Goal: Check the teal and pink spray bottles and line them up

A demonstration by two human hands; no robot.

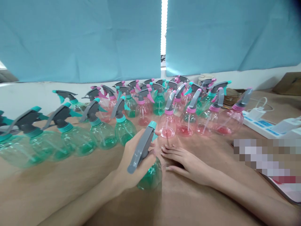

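My left hand is wrapped round the neck of a green spray bottle with a grey trigger and teal nozzle, which stands on the brown table in front of me. My right hand lies flat on the table just right of that bottle, fingers stretched out and holding nothing. Beyond both hands stand rows of spray bottles: several green ones to the left and several pink ones to the right.
A white power strip with a plugged charger and cable lies at the right. A blurred patch covers something at the right edge. Blue curtains hang behind the table, and a cardboard box sits far right.
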